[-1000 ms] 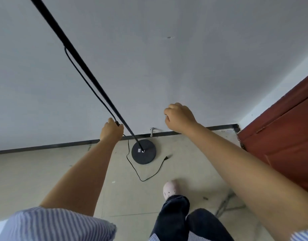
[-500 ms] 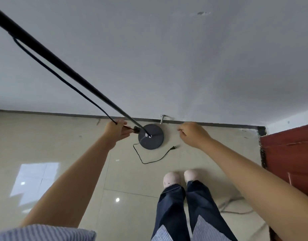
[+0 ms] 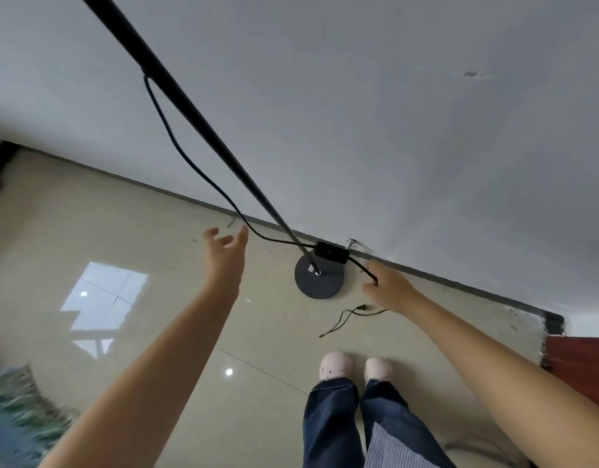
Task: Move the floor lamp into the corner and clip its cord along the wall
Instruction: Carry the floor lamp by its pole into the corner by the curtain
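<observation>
The black floor lamp pole [image 3: 203, 128] rises from its round dark base [image 3: 316, 282], which sits on the tile floor close to the wall. A black cord [image 3: 176, 143] hangs from the pole, runs to an inline switch box [image 3: 331, 252] and on into my right hand [image 3: 389, 288], which is closed on it. The cord's plug end [image 3: 360, 309] dangles blurred below that hand. My left hand [image 3: 225, 255] is held out left of the pole, fingers spread, holding nothing.
A metal stub [image 3: 351, 244] sticks out at the foot of the grey wall [image 3: 392, 130]. A red-brown door [image 3: 581, 366] stands at the right. My feet in pale slippers [image 3: 335, 364] are below the base. A blurred green patterned thing [image 3: 14, 407] lies at the lower left.
My left hand has let go of the cord and opened. My right hand has taken hold of the cord past the switch box, lifting the plug end off the floor.
</observation>
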`<state>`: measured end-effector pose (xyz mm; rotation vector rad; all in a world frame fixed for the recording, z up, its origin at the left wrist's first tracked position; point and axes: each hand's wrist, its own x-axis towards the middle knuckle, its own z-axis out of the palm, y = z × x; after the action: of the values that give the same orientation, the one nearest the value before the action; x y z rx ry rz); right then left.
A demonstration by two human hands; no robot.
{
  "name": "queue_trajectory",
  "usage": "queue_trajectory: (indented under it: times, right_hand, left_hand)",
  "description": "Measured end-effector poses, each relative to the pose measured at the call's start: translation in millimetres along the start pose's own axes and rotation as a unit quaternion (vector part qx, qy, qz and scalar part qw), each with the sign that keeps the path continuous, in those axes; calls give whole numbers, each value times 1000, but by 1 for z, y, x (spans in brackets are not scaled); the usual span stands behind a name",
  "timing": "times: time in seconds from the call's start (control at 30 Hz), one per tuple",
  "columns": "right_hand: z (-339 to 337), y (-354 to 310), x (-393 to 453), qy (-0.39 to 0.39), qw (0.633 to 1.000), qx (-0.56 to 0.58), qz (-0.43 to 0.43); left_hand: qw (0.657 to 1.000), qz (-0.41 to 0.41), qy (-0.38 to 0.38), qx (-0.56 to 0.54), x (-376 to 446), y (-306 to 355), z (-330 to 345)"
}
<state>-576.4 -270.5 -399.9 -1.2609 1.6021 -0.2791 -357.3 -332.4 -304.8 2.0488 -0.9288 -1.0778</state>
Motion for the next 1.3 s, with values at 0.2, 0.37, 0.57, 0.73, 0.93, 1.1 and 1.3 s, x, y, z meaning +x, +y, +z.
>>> queue_trajectory:
  times: [0.2, 0.37, 0.57, 0.73, 0.93, 1.1, 1.3]
  right_hand:
    - [-20, -52, 17, 120, 973, -172, -98]
    - [-26, -112, 37, 134, 958, -215, -136]
    - [-10, -181, 76, 75, 968, -179, -158]
    - [23, -218, 110, 19, 967, -182, -178]
    - [76, -255, 138, -20, 978, -125, -163]
    - [113, -274, 146, -17, 975, -123, -185]
    - [151, -309, 158, -34, 965, -169, -197]
  left_hand:
    - [937, 298, 182, 12, -17, 78, 3]
    - [906, 344, 245, 0, 6, 148, -20]
    - [897, 394, 177, 91, 33, 167, -43]
    - [915, 382, 121, 41, 63, 155, -88]
    - [917, 377, 131, 3, 98, 137, -138]
    - [912, 363, 181, -54, 120, 120, -169]
    - [923, 323, 175, -112, 146, 108, -218]
